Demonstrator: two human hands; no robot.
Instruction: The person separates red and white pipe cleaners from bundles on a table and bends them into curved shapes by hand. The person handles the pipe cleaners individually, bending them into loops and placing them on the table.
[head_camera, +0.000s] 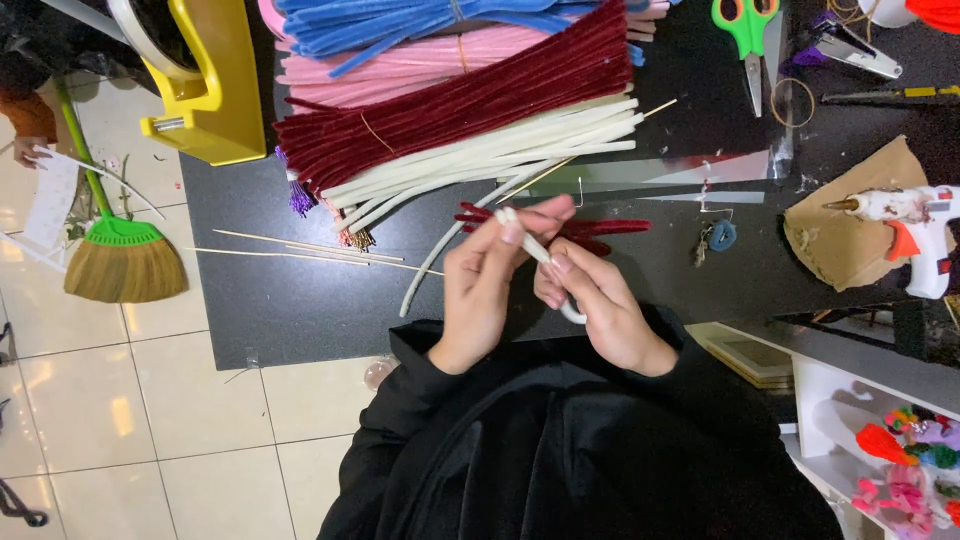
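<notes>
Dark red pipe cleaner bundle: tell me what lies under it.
Under the dark red bundle lie pink pipe cleaners at its upper edge and cream ones at its lower edge, on the black table. How far either runs beneath is covered.

A dark tabletop (300, 300) lay under and beyond the grip. Pale glossy floor tiles (120, 430) spread to its left, catching soft light. A straw broom (122, 262) with a green handle stood on them, far left of the grip. White shelving (850, 420) sat low to its right.
</notes>
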